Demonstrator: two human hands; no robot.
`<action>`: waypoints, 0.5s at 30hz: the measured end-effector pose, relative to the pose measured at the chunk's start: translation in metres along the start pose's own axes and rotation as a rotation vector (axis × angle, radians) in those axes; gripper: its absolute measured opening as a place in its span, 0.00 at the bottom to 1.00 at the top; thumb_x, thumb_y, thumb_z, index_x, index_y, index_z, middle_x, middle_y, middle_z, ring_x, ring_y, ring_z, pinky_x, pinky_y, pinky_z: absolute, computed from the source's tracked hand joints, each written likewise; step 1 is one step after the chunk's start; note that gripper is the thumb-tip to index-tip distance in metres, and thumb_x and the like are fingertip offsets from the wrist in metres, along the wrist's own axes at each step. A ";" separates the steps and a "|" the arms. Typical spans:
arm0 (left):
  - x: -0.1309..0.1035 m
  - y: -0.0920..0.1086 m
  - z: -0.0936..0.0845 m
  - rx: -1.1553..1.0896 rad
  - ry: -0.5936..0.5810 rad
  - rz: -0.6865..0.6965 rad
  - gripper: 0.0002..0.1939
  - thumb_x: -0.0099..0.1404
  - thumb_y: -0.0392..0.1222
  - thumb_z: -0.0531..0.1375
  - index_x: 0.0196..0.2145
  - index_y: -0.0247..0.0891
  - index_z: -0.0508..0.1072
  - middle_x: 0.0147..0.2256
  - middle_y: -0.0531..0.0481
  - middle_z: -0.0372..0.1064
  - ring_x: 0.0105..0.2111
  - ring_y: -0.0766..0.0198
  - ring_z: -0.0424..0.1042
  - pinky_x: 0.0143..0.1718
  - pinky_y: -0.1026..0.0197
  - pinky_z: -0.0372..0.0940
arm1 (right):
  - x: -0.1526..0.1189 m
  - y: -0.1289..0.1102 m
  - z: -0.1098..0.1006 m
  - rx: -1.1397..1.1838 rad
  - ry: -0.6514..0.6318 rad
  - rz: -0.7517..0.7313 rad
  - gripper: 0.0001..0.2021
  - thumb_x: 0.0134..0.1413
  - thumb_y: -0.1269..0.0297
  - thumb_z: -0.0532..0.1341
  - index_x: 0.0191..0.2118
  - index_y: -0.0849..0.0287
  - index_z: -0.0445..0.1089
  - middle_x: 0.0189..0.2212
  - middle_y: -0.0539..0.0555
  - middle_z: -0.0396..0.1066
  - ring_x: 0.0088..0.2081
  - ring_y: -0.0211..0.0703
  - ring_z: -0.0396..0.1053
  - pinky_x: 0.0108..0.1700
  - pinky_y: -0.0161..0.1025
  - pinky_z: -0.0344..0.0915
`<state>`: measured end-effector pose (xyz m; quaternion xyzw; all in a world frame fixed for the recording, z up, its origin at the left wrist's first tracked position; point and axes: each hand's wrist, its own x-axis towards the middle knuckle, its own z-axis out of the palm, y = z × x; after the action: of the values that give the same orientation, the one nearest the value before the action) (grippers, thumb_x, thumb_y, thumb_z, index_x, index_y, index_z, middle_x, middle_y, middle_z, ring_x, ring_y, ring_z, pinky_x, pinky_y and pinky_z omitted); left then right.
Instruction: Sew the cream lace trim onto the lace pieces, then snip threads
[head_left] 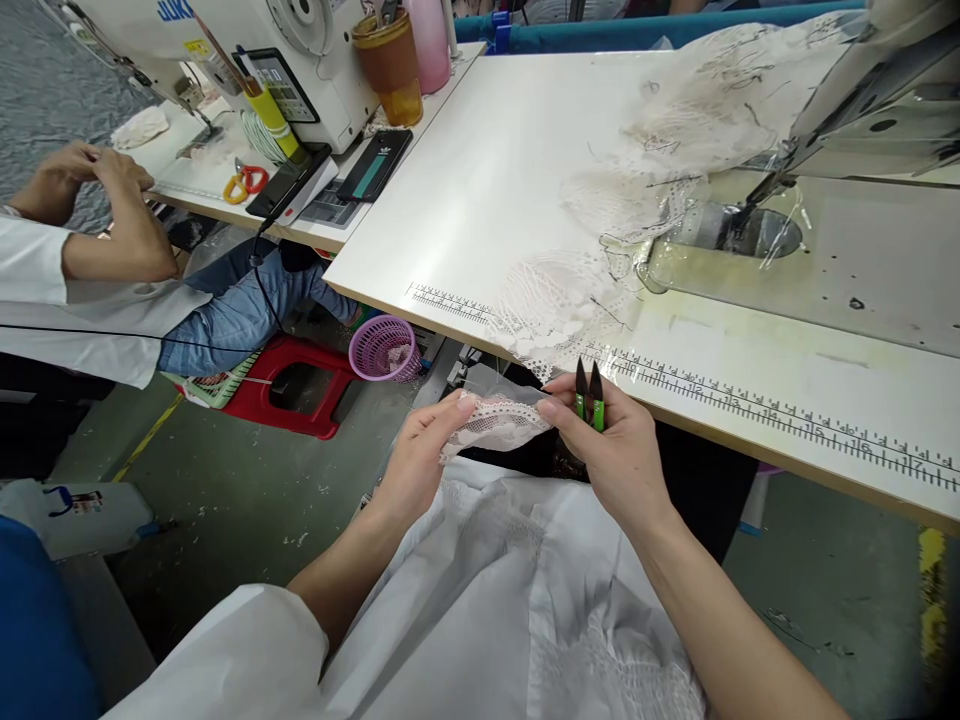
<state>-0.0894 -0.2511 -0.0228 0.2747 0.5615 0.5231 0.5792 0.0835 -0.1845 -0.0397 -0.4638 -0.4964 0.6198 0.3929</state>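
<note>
Between my two hands, above my lap, a strip of white lace (499, 422) is stretched. My left hand (426, 450) pinches its left end between thumb and fingers. Its right end is pinched by my right hand (611, 440), which also holds small green-handled thread snips (590, 395) with black blades pointing up. More white lace (551, 300) lies bunched over the table edge just beyond my hands and runs back to the sewing machine (757, 225) at the right.
The white table (495, 190) has a printed ruler along its front edge. At the left, a person (105, 270) sits by another sewing machine (322, 60), with scissors (245, 182) and a phone (375, 165) nearby. A purple basket (384, 348) and red stool (300, 385) stand below.
</note>
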 end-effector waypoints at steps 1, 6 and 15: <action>0.000 0.000 0.000 0.014 0.002 0.010 0.16 0.65 0.51 0.60 0.40 0.37 0.80 0.40 0.46 0.75 0.46 0.56 0.70 0.46 0.62 0.62 | 0.000 0.000 0.000 -0.002 0.000 -0.002 0.12 0.48 0.55 0.68 0.36 0.55 0.72 0.26 0.46 0.65 0.27 0.34 0.60 0.28 0.34 0.57; 0.000 0.000 0.000 0.027 0.002 0.020 0.16 0.66 0.51 0.60 0.40 0.37 0.80 0.39 0.46 0.76 0.45 0.57 0.72 0.47 0.62 0.62 | 0.000 0.003 0.000 0.014 -0.008 -0.008 0.11 0.49 0.56 0.68 0.36 0.54 0.72 0.27 0.47 0.66 0.28 0.33 0.61 0.28 0.33 0.56; 0.006 -0.003 -0.005 -0.113 0.016 -0.055 0.19 0.62 0.53 0.62 0.41 0.33 0.79 0.37 0.44 0.77 0.40 0.53 0.76 0.41 0.60 0.68 | -0.002 0.002 0.001 0.041 -0.046 -0.016 0.10 0.51 0.57 0.67 0.36 0.54 0.72 0.29 0.48 0.70 0.26 0.31 0.60 0.25 0.32 0.54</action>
<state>-0.0944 -0.2475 -0.0292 0.2217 0.5430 0.5401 0.6036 0.0836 -0.1872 -0.0409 -0.4373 -0.4961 0.6372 0.3957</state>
